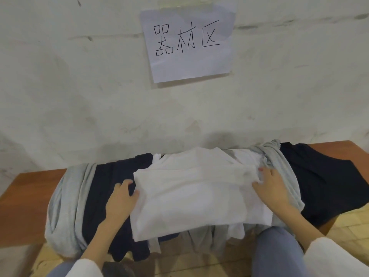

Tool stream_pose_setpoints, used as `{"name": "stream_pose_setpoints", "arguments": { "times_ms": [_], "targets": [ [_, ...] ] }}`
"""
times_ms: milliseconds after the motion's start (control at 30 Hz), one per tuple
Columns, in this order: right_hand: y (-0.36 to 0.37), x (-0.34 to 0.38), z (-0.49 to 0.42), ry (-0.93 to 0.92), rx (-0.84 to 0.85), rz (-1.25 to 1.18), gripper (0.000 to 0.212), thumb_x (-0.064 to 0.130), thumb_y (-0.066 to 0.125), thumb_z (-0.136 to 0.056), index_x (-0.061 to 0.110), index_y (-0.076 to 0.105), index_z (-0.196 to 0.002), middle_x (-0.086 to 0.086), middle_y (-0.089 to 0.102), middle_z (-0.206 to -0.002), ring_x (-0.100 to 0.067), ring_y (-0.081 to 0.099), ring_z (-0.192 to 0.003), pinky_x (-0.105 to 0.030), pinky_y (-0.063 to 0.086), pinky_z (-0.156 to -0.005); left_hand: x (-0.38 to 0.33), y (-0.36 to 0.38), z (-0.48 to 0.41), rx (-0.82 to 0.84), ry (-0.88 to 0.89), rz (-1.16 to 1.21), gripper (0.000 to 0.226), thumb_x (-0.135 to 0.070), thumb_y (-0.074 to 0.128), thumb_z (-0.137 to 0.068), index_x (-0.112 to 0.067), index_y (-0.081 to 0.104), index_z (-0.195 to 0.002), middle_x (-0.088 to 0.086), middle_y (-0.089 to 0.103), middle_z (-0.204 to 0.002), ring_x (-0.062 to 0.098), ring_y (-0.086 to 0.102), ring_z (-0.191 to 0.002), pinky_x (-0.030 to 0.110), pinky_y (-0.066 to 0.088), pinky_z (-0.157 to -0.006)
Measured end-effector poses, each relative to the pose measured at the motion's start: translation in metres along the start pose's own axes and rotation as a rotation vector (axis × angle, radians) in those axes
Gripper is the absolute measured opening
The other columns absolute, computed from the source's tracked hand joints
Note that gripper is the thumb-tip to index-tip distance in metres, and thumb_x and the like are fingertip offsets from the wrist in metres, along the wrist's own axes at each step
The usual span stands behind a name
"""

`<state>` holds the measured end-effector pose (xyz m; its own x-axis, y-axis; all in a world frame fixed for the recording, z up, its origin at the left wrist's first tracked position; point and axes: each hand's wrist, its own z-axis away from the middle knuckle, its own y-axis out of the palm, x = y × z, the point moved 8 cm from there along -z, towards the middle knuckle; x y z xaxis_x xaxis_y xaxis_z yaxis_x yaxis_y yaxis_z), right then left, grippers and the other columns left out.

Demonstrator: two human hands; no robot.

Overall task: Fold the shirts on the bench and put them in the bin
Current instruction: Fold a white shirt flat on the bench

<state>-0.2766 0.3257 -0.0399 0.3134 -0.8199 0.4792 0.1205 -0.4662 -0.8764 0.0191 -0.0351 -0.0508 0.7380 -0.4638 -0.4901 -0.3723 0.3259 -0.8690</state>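
Note:
A white shirt [191, 194], partly folded into a rough rectangle, lies on top of a pile of shirts on the wooden bench [30, 188]. My left hand [121, 198] rests at the white shirt's left edge, thumb touching the cloth and fingers on a dark navy shirt [107, 186] beneath. At the right edge my right hand [271, 188] pinches the white fabric, its fingers curled into the folds. A grey shirt [65, 206] bunches at the pile's left end. More grey cloth [277, 156] and another navy shirt [323, 180] lie to the right. No bin is in view.
A white wall [79, 96] rises directly behind the bench, with a paper sign [187, 43] of handwritten characters taped to it. My knees in blue jeans [279, 250] press near the bench's front edge. Tiled floor [349, 226] shows at the right.

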Motion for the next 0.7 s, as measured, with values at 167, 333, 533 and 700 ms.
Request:
{"name": "stream_pose_setpoints", "arguments": {
  "times_ms": [167, 333, 533, 700],
  "targets": [
    [0.036, 0.034, -0.047, -0.130, 0.079, 0.071, 0.035, 0.025, 0.050, -0.096, 0.011, 0.054, -0.127, -0.013, 0.052, -0.131, -0.031, 0.048, -0.116, -0.037, 0.036, -0.098, -0.017, 0.017, -0.054, 0.031, 0.008, 0.078, 0.047, -0.028, 0.049, -0.097, -0.011, 0.039, -0.140, 0.016, 0.044, -0.132, 0.031, 0.053, -0.109, 0.041, 0.044, -0.090],
    [0.057, 0.031, -0.067, -0.119, 0.187, 0.161, 0.036, 0.041, 0.051, -0.094, 0.016, 0.055, -0.119, -0.006, 0.055, -0.120, -0.026, 0.050, -0.108, -0.035, 0.041, -0.088, -0.025, 0.014, -0.075, -0.037, 0.133, 0.003, 0.008, -0.021, 0.057, -0.092, -0.014, 0.060, -0.095, 0.002, 0.055, -0.096, 0.022, 0.054, -0.089, 0.034, 0.038, -0.077],
    [0.059, 0.032, -0.081, -0.059, 0.276, 0.006, 0.040, 0.034, 0.062, -0.086, 0.018, 0.055, -0.121, -0.005, 0.050, -0.121, -0.023, 0.051, -0.110, -0.035, 0.042, -0.092, -0.017, 0.017, -0.094, 0.056, 0.084, -0.013, 0.013, -0.005, 0.055, -0.083, -0.014, 0.059, -0.092, 0.004, 0.060, -0.105, 0.021, 0.056, -0.090, 0.035, 0.044, -0.076],
    [0.058, 0.072, -0.099, -0.234, 0.187, -0.028, 0.027, 0.016, 0.060, -0.088, 0.005, 0.063, -0.112, -0.013, 0.059, -0.116, -0.030, 0.055, -0.106, -0.033, 0.040, -0.091, -0.077, 0.021, -0.098, -0.023, 0.294, 0.015, 0.020, -0.003, 0.052, -0.088, -0.006, 0.064, -0.103, 0.008, 0.060, -0.105, 0.027, 0.058, -0.095, 0.037, 0.046, -0.085]
  ]
}}
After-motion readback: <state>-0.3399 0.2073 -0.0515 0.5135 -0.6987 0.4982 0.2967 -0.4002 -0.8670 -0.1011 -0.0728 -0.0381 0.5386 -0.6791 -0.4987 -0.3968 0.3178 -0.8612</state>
